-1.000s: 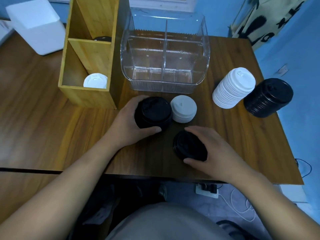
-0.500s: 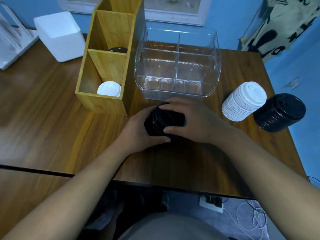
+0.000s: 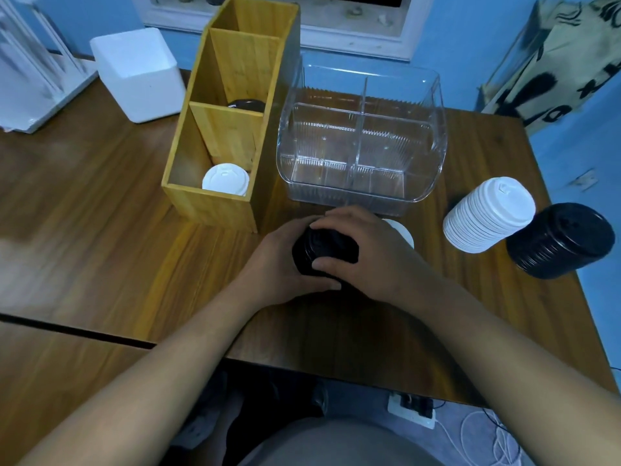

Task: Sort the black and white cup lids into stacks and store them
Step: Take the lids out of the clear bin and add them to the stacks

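The left hand (image 3: 279, 267) and right hand (image 3: 373, 257) are seen bare, as are both forearms (image 3: 161, 381) up to the frame's lower corners. A grey garment (image 3: 336, 445) is worn over the lap at bottom centre.

Counting three lots of black lids: held black stack (image 3: 322, 252) gripped between left hand (image 3: 268, 265) and right hand (image 3: 373, 253), outer black stack (image 3: 559, 240) at far right, stored black lid (image 3: 245, 105) down in the wooden organiser (image 3: 215, 206). Matching with three lots of white: tall white stack (image 3: 489, 218) just beside the outer black one, stored white lid (image 3: 225, 179) in the organiser's front compartment, hidden white stack (image 3: 401, 232) peeking from behind the right hand. Tallying two hands, one organiser, one clear bin (image 3: 426, 136), one white box (image 3: 137, 75).
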Motion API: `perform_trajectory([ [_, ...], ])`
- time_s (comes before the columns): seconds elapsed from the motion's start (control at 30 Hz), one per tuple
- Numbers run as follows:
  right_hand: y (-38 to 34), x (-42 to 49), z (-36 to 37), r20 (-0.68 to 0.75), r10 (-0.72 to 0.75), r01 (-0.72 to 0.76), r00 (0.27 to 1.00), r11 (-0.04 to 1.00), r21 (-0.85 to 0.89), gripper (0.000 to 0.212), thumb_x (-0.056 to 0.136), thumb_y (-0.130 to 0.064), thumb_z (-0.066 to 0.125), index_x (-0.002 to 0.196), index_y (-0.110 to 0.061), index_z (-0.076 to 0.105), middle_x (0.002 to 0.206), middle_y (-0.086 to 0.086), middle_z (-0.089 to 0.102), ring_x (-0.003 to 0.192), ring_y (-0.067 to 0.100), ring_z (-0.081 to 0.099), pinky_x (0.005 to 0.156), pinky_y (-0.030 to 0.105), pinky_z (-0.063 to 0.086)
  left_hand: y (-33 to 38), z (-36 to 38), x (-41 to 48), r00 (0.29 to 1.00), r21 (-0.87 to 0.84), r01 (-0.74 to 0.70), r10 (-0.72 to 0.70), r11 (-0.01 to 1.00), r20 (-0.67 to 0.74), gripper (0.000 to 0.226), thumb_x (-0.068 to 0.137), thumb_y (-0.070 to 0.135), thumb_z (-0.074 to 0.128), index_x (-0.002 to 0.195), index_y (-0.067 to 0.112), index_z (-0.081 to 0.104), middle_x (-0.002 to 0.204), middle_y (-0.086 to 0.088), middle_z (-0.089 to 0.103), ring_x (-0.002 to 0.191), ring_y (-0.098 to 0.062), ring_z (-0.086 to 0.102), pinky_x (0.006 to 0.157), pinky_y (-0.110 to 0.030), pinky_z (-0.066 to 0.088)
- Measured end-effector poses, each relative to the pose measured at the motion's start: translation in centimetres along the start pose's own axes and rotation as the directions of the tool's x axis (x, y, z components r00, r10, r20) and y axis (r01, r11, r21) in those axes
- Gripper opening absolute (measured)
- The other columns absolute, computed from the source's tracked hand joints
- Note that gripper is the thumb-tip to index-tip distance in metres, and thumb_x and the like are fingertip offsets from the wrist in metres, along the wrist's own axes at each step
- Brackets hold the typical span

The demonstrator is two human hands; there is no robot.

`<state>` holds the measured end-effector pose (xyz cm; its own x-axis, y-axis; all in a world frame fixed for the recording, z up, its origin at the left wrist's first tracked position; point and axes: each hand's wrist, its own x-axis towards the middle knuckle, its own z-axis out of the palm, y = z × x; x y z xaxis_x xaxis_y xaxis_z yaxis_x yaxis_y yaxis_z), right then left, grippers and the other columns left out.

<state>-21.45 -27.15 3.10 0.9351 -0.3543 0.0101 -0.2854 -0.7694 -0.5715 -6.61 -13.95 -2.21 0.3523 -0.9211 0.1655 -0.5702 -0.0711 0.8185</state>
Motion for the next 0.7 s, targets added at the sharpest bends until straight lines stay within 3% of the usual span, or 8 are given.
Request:
perform_trajectory([
  [0.1,0.2,-0.2,0.4,-0.006,0.025,-0.025,1.000,1.000,0.017,0.063,0.087,-0.052,0.071,0.144,-0.037,0.048,0.142,-0.012,0.045,0.125,0.005,0.044,0.092,0.012,0.033,-0.2,0.1,0.0,1.000,0.003,-0.001,0.001,1.000,0.010,0.096,0.059,0.045,0.097,0.141,0.019,0.053,0.130,0.010,0.062,0.121,0.000,0.057,0.101,-0.028,0.050],
  [0.33,-0.2,0.5,0.7,0.030,0.039,-0.038,0.999,0.999,-0.010,0.066,0.084,-0.049,0.075,0.143,-0.035,0.049,0.136,-0.015,0.041,0.125,0.008,0.043,0.103,0.028,0.042,-0.5,0.2,-0.1,1.000,0.006,-0.001,0.001,1.000,0.014,0.099,0.058,0.039,0.099,0.143,0.020,0.051,0.133,0.010,0.061,0.123,-0.001,0.057,0.102,-0.031,0.050],
  [0.53,-0.2,0.1,0.5,-0.004,0.027,-0.027,1.000,1.000,0.006,0.069,0.085,-0.055,0.072,0.145,-0.037,0.044,0.145,-0.016,0.042,0.128,0.004,0.043,0.102,0.022,0.040,-0.1,0.1,-0.4,1.000,0.045,-0.012,0.011,0.999,0.011,0.094,0.062,0.047,0.095,0.142,0.029,0.048,0.130,0.018,0.058,0.120,0.008,0.053,0.098,-0.014,0.044],
  [0.7,-0.5,-2.7,0.6,-0.105,0.087,-0.068,0.991,0.983,0.169,0.065,0.088,-0.056,0.068,0.146,-0.038,0.045,0.156,-0.021,0.033,0.138,-0.005,0.031,0.102,0.007,0.027,-0.2,0.1,-0.6,0.999,0.070,-0.001,-0.002,0.998,0.042,0.097,0.066,0.065,0.083,0.148,0.031,0.042,0.137,0.018,0.054,0.124,0.004,0.053,0.100,-0.019,0.046],
])
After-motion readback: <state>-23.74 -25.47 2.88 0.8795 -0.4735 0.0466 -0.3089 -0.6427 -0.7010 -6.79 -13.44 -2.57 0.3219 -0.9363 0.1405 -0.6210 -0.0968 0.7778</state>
